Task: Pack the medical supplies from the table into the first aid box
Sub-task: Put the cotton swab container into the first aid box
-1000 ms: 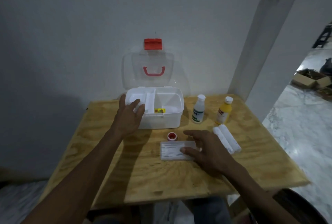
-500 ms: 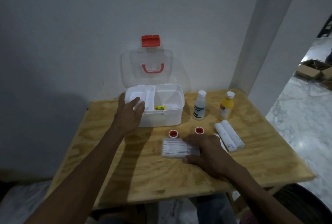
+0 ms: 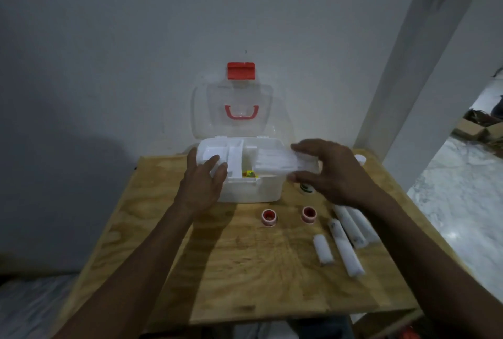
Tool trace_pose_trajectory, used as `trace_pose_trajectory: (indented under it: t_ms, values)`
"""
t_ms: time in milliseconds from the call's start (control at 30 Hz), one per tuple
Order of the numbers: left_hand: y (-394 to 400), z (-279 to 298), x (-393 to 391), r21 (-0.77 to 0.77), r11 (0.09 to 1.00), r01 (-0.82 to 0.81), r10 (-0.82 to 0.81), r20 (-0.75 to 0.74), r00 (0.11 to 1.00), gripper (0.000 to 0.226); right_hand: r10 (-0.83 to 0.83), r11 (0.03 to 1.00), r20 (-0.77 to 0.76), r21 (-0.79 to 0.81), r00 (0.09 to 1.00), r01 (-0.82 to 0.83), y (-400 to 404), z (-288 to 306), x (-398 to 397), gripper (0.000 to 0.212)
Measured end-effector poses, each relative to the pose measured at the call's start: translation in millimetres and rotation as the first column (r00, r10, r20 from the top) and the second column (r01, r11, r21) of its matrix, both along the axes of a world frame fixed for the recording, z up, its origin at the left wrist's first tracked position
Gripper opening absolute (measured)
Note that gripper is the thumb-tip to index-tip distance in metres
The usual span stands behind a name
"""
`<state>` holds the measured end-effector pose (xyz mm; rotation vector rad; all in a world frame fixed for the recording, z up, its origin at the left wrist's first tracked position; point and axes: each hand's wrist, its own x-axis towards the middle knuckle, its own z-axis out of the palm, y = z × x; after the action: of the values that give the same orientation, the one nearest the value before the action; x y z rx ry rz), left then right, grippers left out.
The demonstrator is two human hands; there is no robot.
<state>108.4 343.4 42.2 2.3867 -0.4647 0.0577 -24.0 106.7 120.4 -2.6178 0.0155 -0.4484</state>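
Observation:
The white first aid box point(image 3: 250, 193) stands open at the back of the wooden table point(image 3: 245, 270), its clear lid point(image 3: 231, 112) leaning on the wall. My left hand point(image 3: 202, 183) grips the box's left front corner. My right hand point(image 3: 330, 171) holds a clear flat pack of cotton swabs point(image 3: 275, 163) over the box's right compartment. A small yellow item point(image 3: 249, 174) lies inside the box. On the table lie two red tape rolls point(image 3: 269, 217) point(image 3: 309, 213) and several white bandage rolls point(image 3: 344, 246). My right hand mostly hides a white bottle point(image 3: 306, 189).
A second bottle's white cap point(image 3: 360, 159) peeks out behind my right hand. The wall rises directly behind the box. A white pillar point(image 3: 408, 66) stands at the table's right rear. Marble floor point(image 3: 457, 197) lies beyond the table's right edge.
My right hand has lifted the swab pack off the table and carried it up over the box. The left hand stays on the box. More bandage rolls now show.

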Motion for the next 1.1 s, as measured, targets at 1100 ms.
trace_pose_trajectory:
  t_ms: [1100]
  values:
    - [-4, 3, -4, 0.065, 0.998, 0.026, -0.029, 0.051, 0.998, 0.043, 0.015, 0.991, -0.289, -0.121, 0.957, -0.052, 38, -37, 130, 0.062]
